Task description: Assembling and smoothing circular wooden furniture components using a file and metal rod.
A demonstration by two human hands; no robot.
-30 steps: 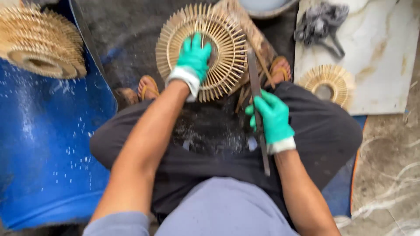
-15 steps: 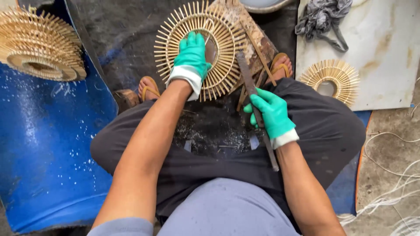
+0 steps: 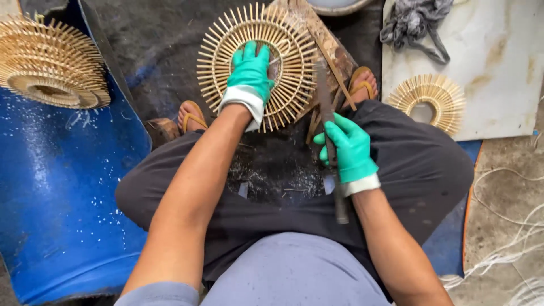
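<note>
Dark, dusty floor lies under the seated person. Nearest, the right hand (image 3: 350, 148), fingers clenched around a long dark blade (image 3: 330, 141), has drawn nearer the lap. Beyond, the left hand (image 3: 249, 73) keeps pressing the round bamboo-spoke frame (image 3: 289, 51) on the wooden block (image 3: 326, 51), the frame slightly turned.

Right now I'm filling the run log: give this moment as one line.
left hand: pressing on bamboo ring | right hand: gripping knife, blade beside ring | wood block under ring
</note>
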